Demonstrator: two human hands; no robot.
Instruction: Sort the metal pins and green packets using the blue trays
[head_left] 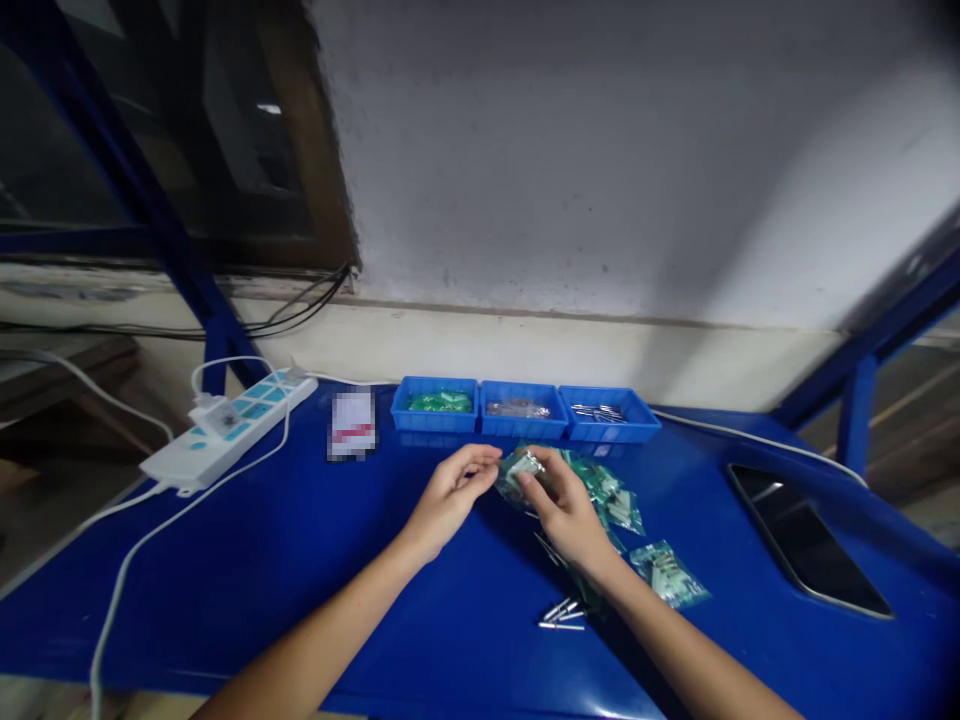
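My right hand [564,500] is closed on a small clear plastic bag [517,474] with pale and greenish contents. Just left of it, my left hand [448,497] has its fingers curled, fingertips at the bag's left edge; whether they grip it is too small to tell. Behind and beside my right hand lie more filled bags [619,506], and another bag [667,575] rests apart to the right. Several metal pins [562,614] lie below my right hand on the blue table [337,600].
Three blue bins stand along the back: one with green pieces [435,420], one with pinkish pieces [523,427], one with metal pins [611,430]. A white power strip [229,435] with cables and a blurred card [352,424] are at left; a black phone [810,540] lies right.
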